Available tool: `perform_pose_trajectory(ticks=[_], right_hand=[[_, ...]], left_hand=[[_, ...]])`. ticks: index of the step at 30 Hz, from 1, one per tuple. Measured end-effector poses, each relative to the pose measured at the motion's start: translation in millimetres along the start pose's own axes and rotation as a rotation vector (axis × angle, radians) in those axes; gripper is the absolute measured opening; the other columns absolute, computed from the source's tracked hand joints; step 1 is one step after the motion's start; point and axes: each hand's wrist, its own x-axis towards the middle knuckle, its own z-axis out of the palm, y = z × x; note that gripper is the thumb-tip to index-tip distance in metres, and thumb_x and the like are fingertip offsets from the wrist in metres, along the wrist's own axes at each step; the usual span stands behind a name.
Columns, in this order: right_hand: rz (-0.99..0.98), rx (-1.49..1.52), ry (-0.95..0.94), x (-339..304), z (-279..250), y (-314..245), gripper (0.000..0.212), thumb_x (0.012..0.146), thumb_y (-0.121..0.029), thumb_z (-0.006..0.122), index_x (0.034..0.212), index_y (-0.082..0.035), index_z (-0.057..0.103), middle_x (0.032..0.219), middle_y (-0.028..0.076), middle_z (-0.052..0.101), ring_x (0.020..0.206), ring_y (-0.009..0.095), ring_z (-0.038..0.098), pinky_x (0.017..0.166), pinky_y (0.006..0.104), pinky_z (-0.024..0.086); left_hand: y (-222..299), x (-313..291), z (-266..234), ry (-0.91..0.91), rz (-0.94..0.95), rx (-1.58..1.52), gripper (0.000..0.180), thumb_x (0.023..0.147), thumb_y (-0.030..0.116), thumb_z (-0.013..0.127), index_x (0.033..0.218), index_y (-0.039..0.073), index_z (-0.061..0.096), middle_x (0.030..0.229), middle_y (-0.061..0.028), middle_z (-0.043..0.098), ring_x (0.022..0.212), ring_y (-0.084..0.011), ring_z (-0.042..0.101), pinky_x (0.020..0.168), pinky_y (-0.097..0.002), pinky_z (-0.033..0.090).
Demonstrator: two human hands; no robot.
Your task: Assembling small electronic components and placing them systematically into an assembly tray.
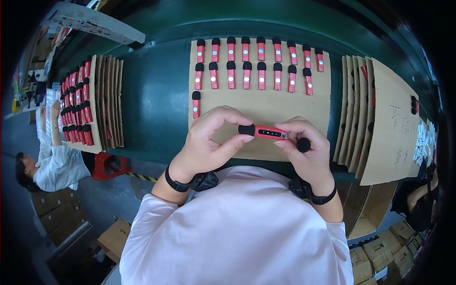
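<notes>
Between my hands lies a small red microphone (269, 132) with a black foam head and a dark button strip facing up. My left hand (209, 137) is closed on its foam head with thumb and forefinger. The thumb and fingertips of my right hand (308, 142) pinch its other end. From the curled fingers of that hand pokes a second black foam head (303, 145); whatever body it has is hidden. Below them is a cardboard sheet (266, 102) bearing two rows of similar red microphones, plus a lone red microphone (196, 105) at its left.
Upright cardboard sheets (109, 95) stand at the left beside a board of red microphones (76, 107). More cardboard sheets (384, 123) lean at the right. All this rests on a green table (152, 95). A person in white (64, 161) works at far left; another person's arm (418, 194) shows at far right.
</notes>
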Motion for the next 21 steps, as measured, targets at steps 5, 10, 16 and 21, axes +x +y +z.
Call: perform_pose_trajectory(ticks=[5,10,16,21], right_hand=[[-0.102,-0.009,-0.005,0.1,0.2,0.0,0.030,0.077,0.007,0.075,0.105,0.001,0.067,0.079,0.002,0.056,0.064,0.009,0.044,0.062,0.0231,0.039],[-0.131,0.010,-0.012,-0.1,1.8,0.9,0.030,0.077,0.006,0.075,0.105,0.001,0.066,0.079,0.002,0.056,0.064,0.010,0.045,0.062,0.0236,0.039],[-0.196,0.007,-0.007,0.5,2.1,3.4,0.028,0.077,0.006,0.075,0.103,0.001,0.066,0.084,0.005,0.059,0.063,0.011,0.045,0.061,0.0241,0.039],[-0.279,-0.087,0.020,3.5,2.7,4.2,0.026,0.077,0.006,0.075,0.101,0.000,0.065,0.089,0.008,0.061,0.062,0.013,0.045,0.061,0.0247,0.040]], left_hand=[[7.1,7.4,1.2,-0.034,0.085,0.045,0.030,0.074,0.002,0.077,0.102,0.000,0.065,0.092,-0.0114,0.067,0.084,-0.0247,0.065,0.075,-0.0336,0.052],[7.8,8.1,2.5,-0.069,0.098,0.100,0.029,0.073,0.003,0.078,0.100,0.000,0.066,0.091,-0.0106,0.066,0.082,-0.0255,0.063,0.073,-0.0342,0.052],[3.6,7.9,0.6,-0.110,0.134,0.119,0.029,0.074,0.004,0.079,0.100,0.000,0.065,0.092,-0.0090,0.066,0.084,-0.0231,0.062,0.074,-0.0320,0.051],[5.3,3.6,4.4,-0.046,-0.136,-0.002,0.029,0.078,0.006,0.078,0.103,0.001,0.064,0.096,-0.0056,0.065,0.087,-0.0170,0.061,0.077,-0.0295,0.049]])
